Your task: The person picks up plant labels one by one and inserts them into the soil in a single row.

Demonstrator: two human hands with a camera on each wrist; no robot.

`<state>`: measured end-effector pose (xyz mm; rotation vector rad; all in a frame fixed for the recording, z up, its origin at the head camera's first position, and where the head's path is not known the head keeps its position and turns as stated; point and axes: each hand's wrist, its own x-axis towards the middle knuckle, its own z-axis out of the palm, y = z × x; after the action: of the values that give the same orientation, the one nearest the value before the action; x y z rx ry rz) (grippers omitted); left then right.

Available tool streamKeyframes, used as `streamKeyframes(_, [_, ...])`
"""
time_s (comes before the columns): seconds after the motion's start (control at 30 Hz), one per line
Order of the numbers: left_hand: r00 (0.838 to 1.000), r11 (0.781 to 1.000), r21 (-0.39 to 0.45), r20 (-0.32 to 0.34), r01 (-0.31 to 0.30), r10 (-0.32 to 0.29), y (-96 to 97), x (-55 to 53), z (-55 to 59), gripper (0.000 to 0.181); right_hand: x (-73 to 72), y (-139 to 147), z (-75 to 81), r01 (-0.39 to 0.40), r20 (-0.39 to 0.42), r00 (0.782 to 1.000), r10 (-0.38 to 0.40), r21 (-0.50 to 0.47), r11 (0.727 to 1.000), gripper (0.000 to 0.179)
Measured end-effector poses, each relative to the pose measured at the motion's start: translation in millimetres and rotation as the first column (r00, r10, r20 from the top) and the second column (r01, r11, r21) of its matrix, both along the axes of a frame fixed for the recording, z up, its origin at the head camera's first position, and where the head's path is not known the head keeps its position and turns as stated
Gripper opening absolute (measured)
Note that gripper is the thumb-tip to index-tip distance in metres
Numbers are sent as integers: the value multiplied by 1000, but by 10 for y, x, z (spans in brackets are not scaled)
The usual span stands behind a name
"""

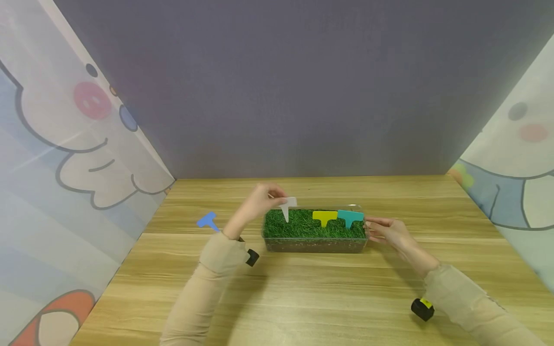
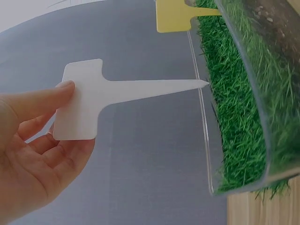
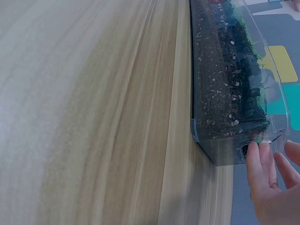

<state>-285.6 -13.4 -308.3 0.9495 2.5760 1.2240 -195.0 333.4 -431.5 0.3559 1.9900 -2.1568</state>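
Note:
My left hand (image 1: 262, 201) pinches the head of a white T-shaped plant label (image 2: 84, 105) between thumb and fingers. The label's pointed stem hangs downward over the left part of a clear planter box (image 1: 316, 246), its tip at the green grass (image 1: 298, 228). Whether the tip has entered the grass I cannot tell. A yellow plant label (image 1: 324, 216) and a teal plant label (image 1: 350, 217) stand upright in the grass farther right. At the box's right end, my right hand (image 3: 274, 199) rests fairly straight fingertips against the clear wall.
A blue plant label (image 1: 207, 220) lies on the wooden table (image 1: 320, 298) left of the box, partly behind my left forearm. Dark soil (image 3: 215, 75) shows through the box wall. A grey panel (image 1: 277, 96) rises behind the table, with cartoon-printed sheets at both sides.

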Motion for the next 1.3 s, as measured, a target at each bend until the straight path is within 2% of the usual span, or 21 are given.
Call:
streamKeyframes(0.2, [1000,1000,-6,-22,14,-14,88,12,-28,11,60,-63,140,-19,0,1000,19,6,1000,50])
streamKeyframes(0.37, [999,999,0,-42,34,-34,154,13,-64,10,147,-171,323,-33,-36,999,34,43,999,44])
streamKeyframes(0.43, [998,999,0,-39,40,-40,176,15,-77,10,167,-208,380,-23,-27,999,25,69,997,45])
streamKeyframes(0.9, [999,999,-24,-4,34,-34,283,32,-173,8,169,-272,464,-14,11,1000,13,121,993,45])
streamKeyframes(1.07, [999,998,-43,-11,35,-35,301,33,-201,8,157,-250,427,-17,5,1000,16,126,992,45])
streamKeyframes(1.3, [999,997,-67,-26,33,-35,308,29,-243,7,55,-84,149,-48,-22,999,49,19,999,38])
